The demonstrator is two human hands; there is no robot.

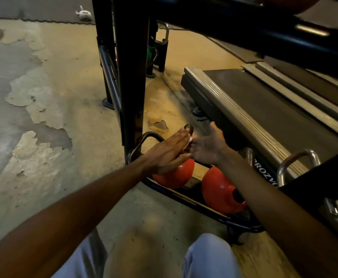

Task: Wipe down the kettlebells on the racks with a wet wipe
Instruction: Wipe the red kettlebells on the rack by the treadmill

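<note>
Two red kettlebells sit on the bottom tier of the black rack (pixel 184 198). My left hand (pixel 168 154) lies flat, fingers straight, over the handle of the left kettlebell (pixel 177 176). A small bit of white wet wipe (pixel 190 139) shows under its fingertips, pressed against the handle. My right hand (pixel 208 147) is just to the right, palm spread and thumb up, its fingertips meeting the left hand at the wipe. The right kettlebell (pixel 218 189) stands free below my right wrist. Most of the wipe is hidden.
The rack's black upright (pixel 132 77) rises right behind my left hand, and an upper shelf (pixel 244 23) overhangs. A treadmill deck (pixel 264 109) lies close on the right. A chrome-handled kettlebell (pixel 300 161) stands further right, a green one (pixel 151 53) behind the rack. My knees are below.
</note>
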